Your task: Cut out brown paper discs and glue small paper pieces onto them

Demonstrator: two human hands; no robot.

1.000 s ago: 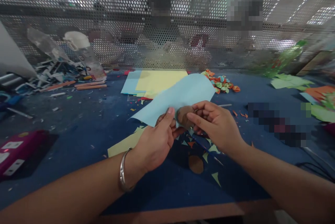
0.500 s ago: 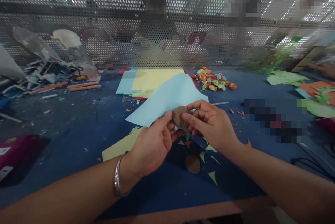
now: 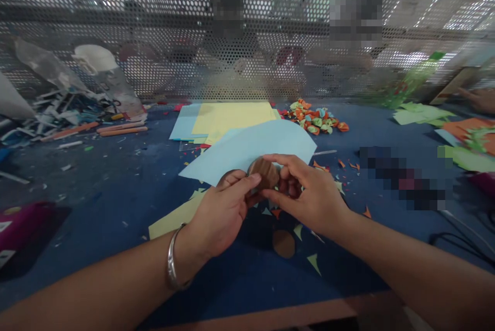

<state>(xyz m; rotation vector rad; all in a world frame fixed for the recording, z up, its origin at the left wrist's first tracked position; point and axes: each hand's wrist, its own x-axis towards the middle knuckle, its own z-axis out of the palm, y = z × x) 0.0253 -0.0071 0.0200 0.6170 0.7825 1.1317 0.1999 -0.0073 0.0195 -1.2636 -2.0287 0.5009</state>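
"From your head camera, where's the brown disc [image 3: 263, 174]?"

"Between my hands, above the middle of the desk [image 3: 116, 176], in front of the light blue sheet [image 3: 251, 148]."

"How are you holding it?"

"My left hand [image 3: 222, 212] grips it at the left, thumb on its face and fingers behind, where the sheet's lower edge is too. My right hand [image 3: 320, 192] is half open round its right side, forefinger at the top, thumb at the bottom, other fingers curled. I can't tell how firmly that one grasps."

"Anything in the way?"

"My fingers cover the disc's sides, and my right hand partly hides a thin stick [image 3: 317, 237] below it."

"What else is around?"

"A second brown disc [image 3: 283, 244] lies flat towards the near edge, with green scraps [image 3: 315, 264] beside it. Yellow paper [image 3: 235, 117] and a heap of folded paper bits [image 3: 317, 119] are by the far edge. The white-capped bottle [image 3: 112, 78] stands at the far left, and a magenta case [image 3: 23, 228] lies further forward on that side."
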